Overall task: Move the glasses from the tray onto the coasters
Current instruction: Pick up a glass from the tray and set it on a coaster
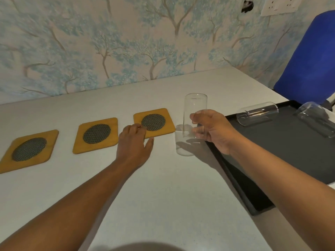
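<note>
Three yellow coasters with dark mesh centres lie in a row on the white table: left coaster (29,150), middle coaster (96,135), right coaster (154,122). My right hand (212,129) grips a clear upright glass (194,109), held just above the table between the right coaster and the black tray (282,151). My left hand (135,140) rests flat, fingers spread, with its fingertips on the near-left corner of the right coaster. Two more clear glasses lie on their sides at the tray's far end: one glass (257,113) and another glass (319,120).
A blue chair (308,58) stands behind the tray at the right. The patterned wall (126,42) runs along the table's far edge. The tray's near corner (259,209) overhangs toward me.
</note>
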Tool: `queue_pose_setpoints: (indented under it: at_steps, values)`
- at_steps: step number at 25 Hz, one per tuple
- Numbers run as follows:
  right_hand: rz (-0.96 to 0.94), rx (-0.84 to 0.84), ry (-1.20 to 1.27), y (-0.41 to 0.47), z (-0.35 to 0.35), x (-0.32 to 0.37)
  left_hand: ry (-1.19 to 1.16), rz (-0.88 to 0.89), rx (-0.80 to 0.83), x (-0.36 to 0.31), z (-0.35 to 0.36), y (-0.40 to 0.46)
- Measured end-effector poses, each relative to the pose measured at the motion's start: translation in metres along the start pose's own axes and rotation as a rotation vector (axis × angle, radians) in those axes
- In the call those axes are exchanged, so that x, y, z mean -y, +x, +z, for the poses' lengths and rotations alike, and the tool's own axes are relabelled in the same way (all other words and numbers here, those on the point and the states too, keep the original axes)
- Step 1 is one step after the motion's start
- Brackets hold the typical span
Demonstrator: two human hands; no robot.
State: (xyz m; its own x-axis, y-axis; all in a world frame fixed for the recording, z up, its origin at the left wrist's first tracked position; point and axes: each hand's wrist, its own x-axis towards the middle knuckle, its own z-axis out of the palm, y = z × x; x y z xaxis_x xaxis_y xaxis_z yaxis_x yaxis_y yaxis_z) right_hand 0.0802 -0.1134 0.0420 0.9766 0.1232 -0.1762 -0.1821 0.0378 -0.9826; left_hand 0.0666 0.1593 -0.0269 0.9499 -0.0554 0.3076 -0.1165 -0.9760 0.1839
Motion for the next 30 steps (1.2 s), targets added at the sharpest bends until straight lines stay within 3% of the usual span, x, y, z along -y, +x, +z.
queue_pose_setpoints:
  at_steps: [7,13,30]
  values:
    - [-0.135,0.031,-0.08,0.075,0.061,-0.011,-0.12,-0.043,-0.025,0.02,0.012,0.006]
    - [-0.204,0.095,-0.174,0.116,0.085,-0.021,-0.032,-0.072,-0.031,0.018,0.011,0.007]
    - [-0.242,0.157,-0.268,0.137,0.101,-0.038,-0.005,-0.116,0.002,0.017,0.01,0.007]
